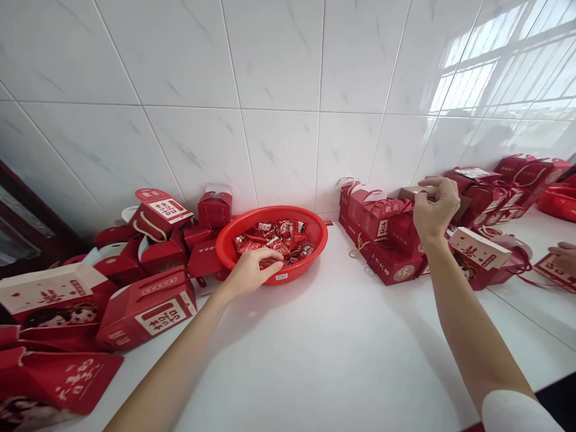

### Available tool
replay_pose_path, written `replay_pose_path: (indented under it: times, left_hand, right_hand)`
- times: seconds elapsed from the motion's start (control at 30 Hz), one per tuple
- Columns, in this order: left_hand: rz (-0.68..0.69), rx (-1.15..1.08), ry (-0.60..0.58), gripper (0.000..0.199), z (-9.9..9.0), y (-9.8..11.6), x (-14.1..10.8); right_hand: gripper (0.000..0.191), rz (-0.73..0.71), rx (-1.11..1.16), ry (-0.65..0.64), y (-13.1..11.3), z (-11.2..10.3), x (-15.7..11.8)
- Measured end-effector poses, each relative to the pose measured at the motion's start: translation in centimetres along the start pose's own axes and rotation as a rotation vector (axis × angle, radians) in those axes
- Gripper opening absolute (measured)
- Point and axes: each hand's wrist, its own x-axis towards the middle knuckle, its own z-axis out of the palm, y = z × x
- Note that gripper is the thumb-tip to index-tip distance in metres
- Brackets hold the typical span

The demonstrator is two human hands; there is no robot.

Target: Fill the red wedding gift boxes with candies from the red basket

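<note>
My left hand (255, 272) reaches over the near left rim of a red plastic basket (317, 240). Its fingers are loosely bent and apart, with nothing visible between them. Inside the basket lies a pile of small red-wrapped candies (276, 240), just beyond the fingertips. My right hand (435, 203) is raised above the red gift boxes (391, 258) on the right, thumb and fingers pinched together. Whatever is in that pinch is too small and covered to make out. Behind this hand, a brown box (459, 207) is partly hidden.
Many red gift boxes (146, 309) crowd the left side of the white table (315, 354). Further boxes (524, 174) stand along the tiled wall (283, 144) at right. Another person's hand (564, 258) touches a flat red box at the right edge, near a red basin (558, 201).
</note>
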Motion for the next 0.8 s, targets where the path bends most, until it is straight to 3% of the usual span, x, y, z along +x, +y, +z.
replay_pose_path:
  times: [0.17,0.43,0.53,0.63,0.7,0.8]
  left_hand:
    - [-0.016,-0.013,-0.003,0.033,-0.2,0.1,0.0]
    - [-0.001,0.002,-0.016,0.032,-0.2,-0.4,0.0]
    - [0.006,-0.009,-0.022,0.032,-0.2,-0.3,0.0]
    - [0.001,-0.019,-0.027,0.032,-0.2,-0.2,0.0]
    - [-0.002,-0.020,-0.031,0.032,-0.2,-0.2,0.0]
    - [0.002,-0.019,-0.029,0.032,-0.2,-0.3,0.0]
  right_hand:
    - [0.020,0.036,0.005,0.029,0.3,0.5,0.4]
    - [0.018,0.166,-0.021,-0.041,-0.1,2.1,-0.7]
    - [0.017,0.158,-0.057,-0.200,0.3,2.0,-1.0]
    - [0.019,0.054,-0.141,-0.418,0.8,1.0,-1.2]
    - [0.036,0.002,-0.241,-0.528,1.2,-0.1,-1.4]
    - [0.070,0.036,-0.420,-0.654,2.1,-1.8,-1.7]
